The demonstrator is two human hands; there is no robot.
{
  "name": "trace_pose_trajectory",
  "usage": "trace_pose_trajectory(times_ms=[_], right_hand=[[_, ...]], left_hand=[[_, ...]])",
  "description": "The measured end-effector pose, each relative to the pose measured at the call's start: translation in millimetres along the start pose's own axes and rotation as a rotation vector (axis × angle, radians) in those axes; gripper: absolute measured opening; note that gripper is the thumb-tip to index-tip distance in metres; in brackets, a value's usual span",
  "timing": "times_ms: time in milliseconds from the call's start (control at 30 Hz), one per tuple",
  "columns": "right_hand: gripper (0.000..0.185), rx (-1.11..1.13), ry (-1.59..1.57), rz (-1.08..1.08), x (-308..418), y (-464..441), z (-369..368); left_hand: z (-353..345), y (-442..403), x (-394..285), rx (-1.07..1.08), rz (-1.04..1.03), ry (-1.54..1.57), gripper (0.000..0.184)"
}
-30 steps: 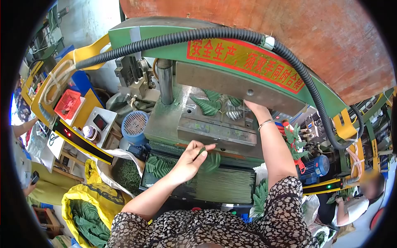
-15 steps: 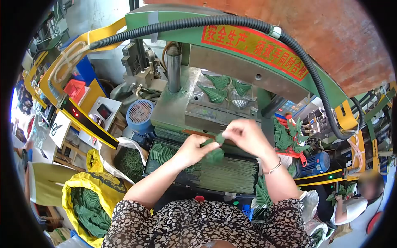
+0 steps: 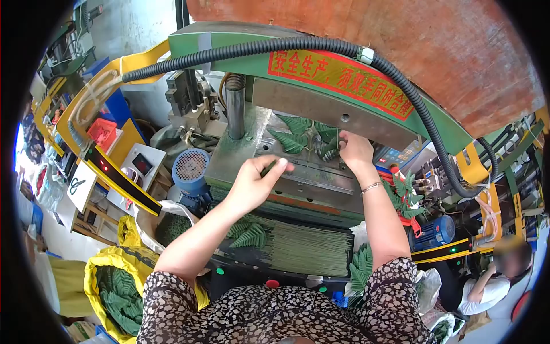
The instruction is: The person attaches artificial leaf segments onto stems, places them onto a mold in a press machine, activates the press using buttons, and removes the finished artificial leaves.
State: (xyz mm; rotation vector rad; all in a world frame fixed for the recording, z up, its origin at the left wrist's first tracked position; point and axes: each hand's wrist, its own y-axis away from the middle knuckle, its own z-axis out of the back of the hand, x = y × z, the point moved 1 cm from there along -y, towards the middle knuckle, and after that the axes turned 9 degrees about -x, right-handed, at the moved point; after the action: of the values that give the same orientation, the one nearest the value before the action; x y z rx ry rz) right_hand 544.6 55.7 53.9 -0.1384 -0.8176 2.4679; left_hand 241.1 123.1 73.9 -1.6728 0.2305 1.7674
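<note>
Over the press, my right hand [image 3: 356, 152] is pinched at the right side of the metal mould [image 3: 303, 166], its fingertips at the edge of a green artificial fern leaf [image 3: 328, 150]. More fern leaves [image 3: 291, 142] lie spread on the mould's upper face. My left hand [image 3: 258, 182] hovers in front of the mould, fingers curled round a small green leaf [image 3: 268, 167] that is mostly hidden. Below the hands, a bundle of thin green stems [image 3: 309, 249] lies in a black tray, with loose fern leaves [image 3: 250, 235] at its left.
A steel guide post [image 3: 235, 109] rises left of the mould, under the green press frame [image 3: 240, 43]. A yellow sack [image 3: 94, 269] of leaves stands at lower left. Red basket leaves [image 3: 404, 192] sit at right. Another person [image 3: 481, 286] sits at far right.
My hands have parted: the right has moved up to the mould, the left up and leftward. A leaf now covers the mould's lower right, where bare metal showed.
</note>
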Motion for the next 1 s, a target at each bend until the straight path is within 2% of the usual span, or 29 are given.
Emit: trace_pose_trajectory(times_ms=[67, 133, 200, 267, 333, 400, 467, 500, 533, 600, 633, 767, 833, 867, 933, 967, 1000], right_hand=[[0.021, 0.023, -0.421, 0.063, 2, 1, -1], [0.021, 0.038, -0.449, 0.103, 9, 2, 3], [0.021, 0.054, -0.477, 0.143, 14, 3, 11], [0.022, 0.163, -0.446, 0.093, 17, 1, 18], [0.022, 0.192, -0.406, 0.061, 10, 0, 12], [0.021, 0.216, -0.367, 0.032, 5, -2, 6], [0.019, 0.046, -0.513, -0.123, 2, -6, 3], [0.019, -0.300, -0.408, 0.113, 5, -6, 3], [0.019, -0.290, -0.409, 0.105, 3, -3, 0], [0.022, 0.025, -0.319, 0.244, 9, 0, 11], [0.022, 0.083, -0.217, 0.370, 7, -2, 13], [0.021, -0.085, -0.012, 0.418, 1, 2, 10], [0.024, 0.097, -0.169, 0.074, 1, 1, 15], [0.024, 0.099, -0.169, 0.072, 3, 2, 19], [0.025, 0.246, -0.457, 0.015, 10, 3, 24], [0.025, 0.244, -0.456, 0.012, 9, 6, 22], [0.024, 0.149, -0.380, 0.094, 9, 10, 18]], left_hand=[[-1, -13, -22, 0.041, -0.050, 0.052, 0.030], [-10, -27, -28, 0.037, -0.106, 0.098, 0.030], [-13, -34, -45, 0.092, 0.001, 0.217, 0.028], [-15, -43, -43, 0.137, 0.057, 0.225, 0.028], [-21, -49, -31, 0.101, -0.127, 0.079, 0.027], [-19, -47, -26, 0.103, -0.111, 0.074, 0.027], [-16, -50, -27, 0.097, -0.094, 0.071, 0.026], [-15, -49, -30, 0.100, -0.102, 0.153, 0.027], [-15, -45, -33, 0.108, -0.102, 0.234, 0.028], [-11, -44, -48, 0.171, -0.062, 0.236, 0.032], [-11, -44, -52, 0.225, -0.054, 0.294, 0.034], [-14, -47, -60, 0.319, -0.020, 0.434, 0.038], [-18, -50, -64, 0.326, -0.003, 0.458, 0.038], [-21, -52, -66, 0.326, 0.001, 0.457, 0.038], [-27, -55, -68, 0.303, 0.026, 0.410, 0.036], [-30, -57, -70, 0.281, 0.044, 0.363, 0.035], [-34, -58, -69, 0.282, 0.043, 0.363, 0.035]])
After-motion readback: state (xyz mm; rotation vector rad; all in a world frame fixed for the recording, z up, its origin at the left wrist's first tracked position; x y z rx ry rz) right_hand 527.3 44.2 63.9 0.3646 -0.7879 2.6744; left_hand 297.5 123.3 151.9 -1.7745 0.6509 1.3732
